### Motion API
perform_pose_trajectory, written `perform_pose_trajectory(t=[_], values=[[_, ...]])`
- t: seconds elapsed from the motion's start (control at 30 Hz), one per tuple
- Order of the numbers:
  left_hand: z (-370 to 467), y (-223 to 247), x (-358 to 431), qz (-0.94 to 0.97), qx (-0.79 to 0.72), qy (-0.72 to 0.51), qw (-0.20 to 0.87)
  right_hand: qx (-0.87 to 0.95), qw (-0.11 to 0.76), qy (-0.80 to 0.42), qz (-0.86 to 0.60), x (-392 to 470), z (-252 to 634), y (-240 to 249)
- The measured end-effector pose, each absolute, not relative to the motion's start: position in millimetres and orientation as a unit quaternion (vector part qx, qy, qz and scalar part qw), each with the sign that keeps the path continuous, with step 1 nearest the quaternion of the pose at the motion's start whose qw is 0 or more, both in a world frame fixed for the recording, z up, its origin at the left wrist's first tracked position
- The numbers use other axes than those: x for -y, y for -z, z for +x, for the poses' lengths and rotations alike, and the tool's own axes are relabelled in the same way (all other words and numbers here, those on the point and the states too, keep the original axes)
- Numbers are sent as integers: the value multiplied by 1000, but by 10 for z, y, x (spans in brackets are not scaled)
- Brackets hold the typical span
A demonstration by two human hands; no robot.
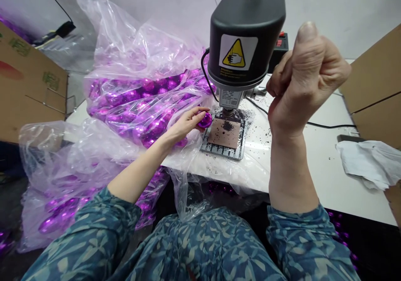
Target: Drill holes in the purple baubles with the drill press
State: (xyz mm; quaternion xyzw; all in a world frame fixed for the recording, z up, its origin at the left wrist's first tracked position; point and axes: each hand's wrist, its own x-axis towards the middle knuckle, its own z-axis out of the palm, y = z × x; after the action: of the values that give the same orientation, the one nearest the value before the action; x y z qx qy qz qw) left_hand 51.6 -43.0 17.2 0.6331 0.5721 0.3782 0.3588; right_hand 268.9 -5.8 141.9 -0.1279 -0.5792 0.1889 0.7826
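My left hand (191, 120) holds a shiny purple ball (205, 120) between its fingers, just left of the drill press base. The black drill press (244, 21) stands in the middle, with its chuck (228, 111) above a brown board (221, 139) on the metal base (219, 150). Dark shavings lie on the board around a small hole. My right hand (308, 70) is raised to the right of the press head, its fingers curled at the press's lever; what the fingers wrap round is mostly hidden.
Clear plastic bags of purple balls (134, 105) cover the left side, with more hanging below the table's front edge. White cloth or paper (366, 164) lies on the white table (326, 159) at right. Cardboard boxes (31, 80) stand at both sides. A black cable runs right.
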Motion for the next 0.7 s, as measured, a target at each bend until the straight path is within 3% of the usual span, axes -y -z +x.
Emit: perform_pose_trajectory(t=[0.1, 0.23, 0.7], values=[[675, -24, 432, 537, -520, -434, 504, 566, 793, -202, -104, 61, 2678, -1422], [776, 185, 377, 518, -486, -447, 544, 583, 780, -175, -143, 78, 2688, -1416], [989, 412, 284, 618, -511, -431, 415, 613, 745, -101, -243, 141, 2694, -1405]])
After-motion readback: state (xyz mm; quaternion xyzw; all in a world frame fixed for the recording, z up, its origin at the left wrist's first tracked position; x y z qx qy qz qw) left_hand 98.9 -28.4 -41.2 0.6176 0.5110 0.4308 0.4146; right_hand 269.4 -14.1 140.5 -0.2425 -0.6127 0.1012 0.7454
